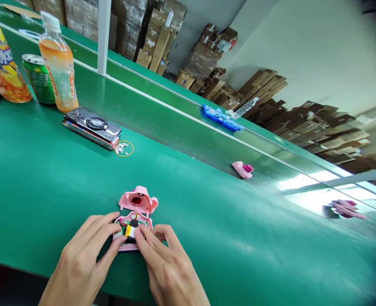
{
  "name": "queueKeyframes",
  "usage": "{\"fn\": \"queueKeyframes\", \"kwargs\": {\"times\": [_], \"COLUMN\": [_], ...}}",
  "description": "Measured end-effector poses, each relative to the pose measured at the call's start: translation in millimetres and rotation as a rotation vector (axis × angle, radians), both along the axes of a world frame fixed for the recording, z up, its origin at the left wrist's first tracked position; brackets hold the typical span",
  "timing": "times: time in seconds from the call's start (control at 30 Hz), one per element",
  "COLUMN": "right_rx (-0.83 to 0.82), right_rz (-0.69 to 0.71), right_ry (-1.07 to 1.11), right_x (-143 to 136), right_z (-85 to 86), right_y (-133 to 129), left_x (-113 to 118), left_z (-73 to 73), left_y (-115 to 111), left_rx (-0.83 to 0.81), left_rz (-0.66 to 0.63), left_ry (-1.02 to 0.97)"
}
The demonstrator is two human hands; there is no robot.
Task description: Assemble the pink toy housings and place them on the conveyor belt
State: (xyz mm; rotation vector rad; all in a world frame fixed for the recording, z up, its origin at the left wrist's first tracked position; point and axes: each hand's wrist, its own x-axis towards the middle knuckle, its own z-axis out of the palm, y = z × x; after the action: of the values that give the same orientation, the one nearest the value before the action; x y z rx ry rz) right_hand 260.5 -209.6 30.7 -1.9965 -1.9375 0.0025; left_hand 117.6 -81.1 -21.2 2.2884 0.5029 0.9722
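An opened pink plastic case lies on the green table between my hands, with a circuit board inside it. My left hand grips the left side of this case half, its thumb near the battery. A small silver battery with yellow tape sits over the board. My right hand has its fingertips closed on the battery's right side, and they partly hide it. Just beyond, the other pink shell half lies with its hollow inside showing. Thin wires join the two halves.
A phone rests on a flat box, beside a yellow rubber band around small white pieces. Two bottles and a green can stand at the left. Beyond the table edge, a belt carries pink cases; a blue tray lies farther back.
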Motion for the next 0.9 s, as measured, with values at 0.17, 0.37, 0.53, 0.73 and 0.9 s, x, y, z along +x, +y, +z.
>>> {"fn": "queueKeyframes", "kwargs": {"times": [0.17, 0.37, 0.53, 0.73, 0.9], "right_rx": [0.042, 0.163, 0.379, -0.578, -0.918], "right_rz": [0.013, -0.056, -0.139, -0.430, -0.315], "right_ry": [-0.018, -0.024, -0.102, 0.051, 0.183], "right_x": [0, -7, -6, 43, 58], "right_z": [-3.9, -27.6, -39.5, 47.7, 90.0], "right_y": [-1, -6, -15, 67, 147], "left_x": [-5, -9, -6, -1, 1], "left_z": [-3.5, -14.5, -17.2, -17.2, -14.5], "left_y": [4, 0, 1, 7, 6], "left_rx": [0.168, 0.351, 0.321, 0.379, 0.239], "left_rz": [-0.039, -0.070, -0.041, -0.007, -0.037], "left_ry": [0.052, 0.171, 0.192, 0.238, 0.263]}}
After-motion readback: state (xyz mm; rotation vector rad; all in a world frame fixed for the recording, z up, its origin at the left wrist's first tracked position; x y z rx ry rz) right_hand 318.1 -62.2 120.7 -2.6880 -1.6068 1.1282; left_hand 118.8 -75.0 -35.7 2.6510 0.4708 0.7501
